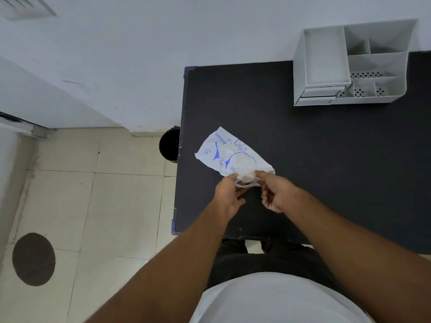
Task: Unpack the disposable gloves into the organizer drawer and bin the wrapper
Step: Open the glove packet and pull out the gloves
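A white plastic packet of disposable gloves (229,153) with blue print lies on the black table (303,148) near its left edge. My left hand (227,197) pinches the packet's near end from the left. My right hand (275,192) pinches the same end from the right, thumb and forefinger on the crumpled plastic. A grey desk organizer (349,64) stands at the table's far right, with a tray, several open compartments and shut drawers (319,92) at its front left. A black bin (170,144) stands on the floor just left of the table.
A white wall runs behind the table. Pale floor tiles (105,194) lie to the left, with a dark round mark (33,259) on them. My white shirt and dark trousers fill the bottom of the view.
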